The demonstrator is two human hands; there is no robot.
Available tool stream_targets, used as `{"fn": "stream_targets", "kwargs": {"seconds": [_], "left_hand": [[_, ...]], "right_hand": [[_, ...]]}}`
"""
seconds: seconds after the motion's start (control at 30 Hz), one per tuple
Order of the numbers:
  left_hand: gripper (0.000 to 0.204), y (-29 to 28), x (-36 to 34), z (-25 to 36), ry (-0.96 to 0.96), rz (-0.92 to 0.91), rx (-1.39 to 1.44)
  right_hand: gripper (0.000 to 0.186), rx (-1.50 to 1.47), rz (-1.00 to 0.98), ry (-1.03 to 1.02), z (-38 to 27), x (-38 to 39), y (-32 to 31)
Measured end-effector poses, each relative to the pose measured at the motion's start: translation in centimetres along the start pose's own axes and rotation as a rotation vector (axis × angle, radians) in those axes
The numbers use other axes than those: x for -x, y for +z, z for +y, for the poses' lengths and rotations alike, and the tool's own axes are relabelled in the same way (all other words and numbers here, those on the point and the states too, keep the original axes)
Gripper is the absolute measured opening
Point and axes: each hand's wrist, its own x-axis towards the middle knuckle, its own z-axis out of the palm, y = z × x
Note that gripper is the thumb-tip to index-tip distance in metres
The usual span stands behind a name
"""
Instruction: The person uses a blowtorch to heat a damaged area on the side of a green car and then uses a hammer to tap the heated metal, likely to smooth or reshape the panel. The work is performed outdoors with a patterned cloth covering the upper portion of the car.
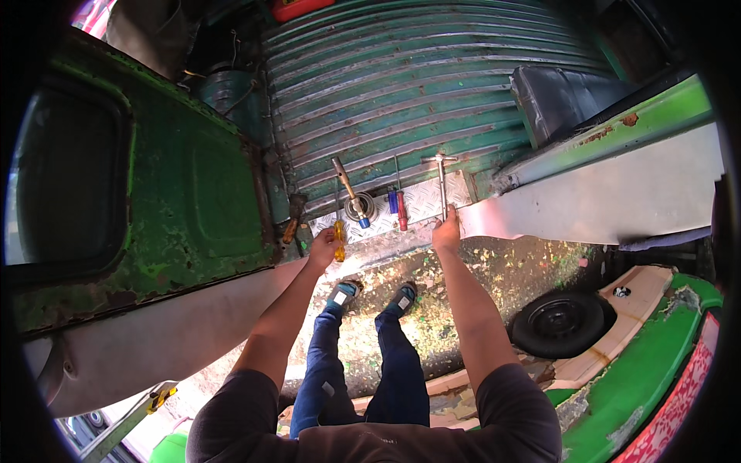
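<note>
Yellow-handled screwdriver (340,241) at the near left part of the metal plate (423,202); left hand (323,250), fingers grasping its handle. T-bar wrench (442,185) toward the plate's right end, crossbar past the far edge; right hand (446,234), fingers wrapped round its near end. Mid-plate: metal ring (371,207), blue-ended rod (346,179) across it, then blue-handled tool (393,202) beside red-handled screwdriver (402,216). Ridged green floor (386,100) beyond the plate.

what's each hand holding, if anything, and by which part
The left hand appears to hold a screwdriver by its yellow handle; the right hand, a T-handled tool by the end opposite its crossbar.
</note>
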Motion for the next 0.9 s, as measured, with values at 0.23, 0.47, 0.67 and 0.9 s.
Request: {"fn": "stream_targets", "kwargs": {"seconds": [0.23,0.47,0.67,0.9], "left_hand": [[0.035,-0.1,4.5,4.2,-0.032,-0.051,0.018],[0.032,-2.0,13.5,8.1,-0.054,-0.252,0.007],[0.055,-0.8,20.3,13.3,-0.322,-0.707,0.146],[0.046,8.9,24.7,19.6,-0.281,-1.117,-0.067]], "right_hand": [[0.02,-0.185,-0.128,-0.002,0.8,-1.9,-0.7],[0.011,-1.07,-0.344,0.249,0.8,7.3,-10.8],[0.014,-1.355,-0.237,0.292,-0.5,20.9,-22.2],[0.019,-1.453,0.094,0.313,3.1,34.9,-28.1]]}}
